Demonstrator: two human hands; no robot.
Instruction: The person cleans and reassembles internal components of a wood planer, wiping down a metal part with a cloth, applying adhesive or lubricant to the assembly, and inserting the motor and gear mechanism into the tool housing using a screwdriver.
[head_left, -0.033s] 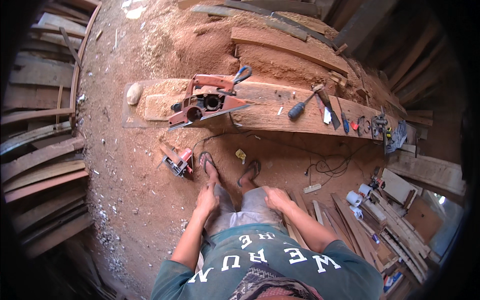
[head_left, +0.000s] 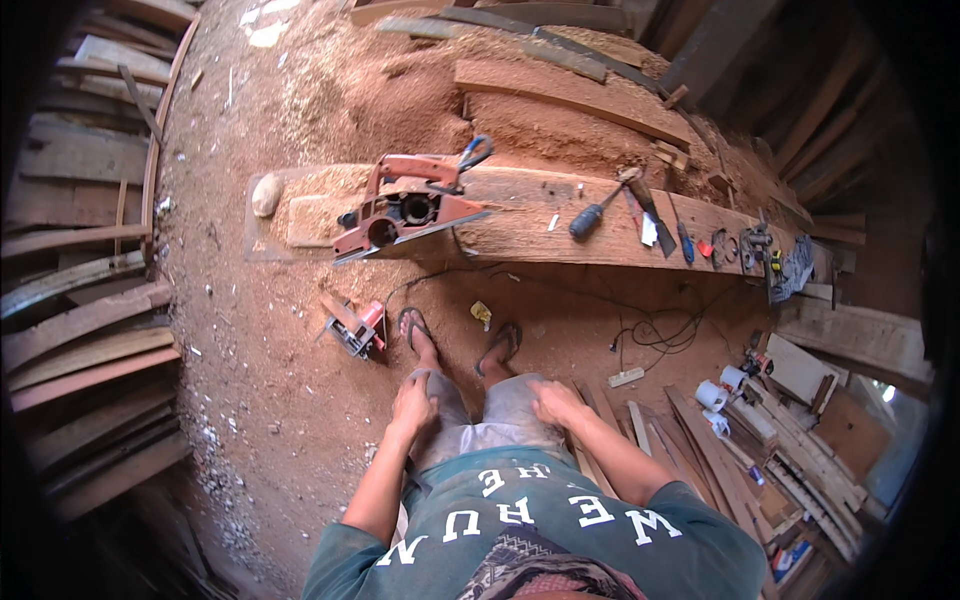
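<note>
Both hands are at the grey shorts (head_left: pixel 490 436), down by my thighs. My left hand (head_left: pixel 412 405) is closed on the cloth of the left leg, its fingers curled. My right hand (head_left: pixel 556 402) likewise grips the cloth on the right leg. No tool is in either hand. Beyond my feet, an orange power planer (head_left: pixel 405 210) lies on its side on a long wooden beam (head_left: pixel 530 210). A red circular saw (head_left: pixel 354 326) rests on the ground left of my feet, nearest to my left hand.
Along the beam lie a dark-handled tool (head_left: pixel 586 221), a hammer (head_left: pixel 645 205), a screwdriver (head_left: pixel 685 240) and other small tools. A black cord (head_left: pixel 665 330) loops on the ground beside a white power strip (head_left: pixel 627 377). Planks (head_left: pixel 690 430) lie at the right; stacked boards (head_left: pixel 90 330) line the left.
The view has shifted very slightly. Both hands stay on the shorts, and the planer, saw and other tools keep their places.
</note>
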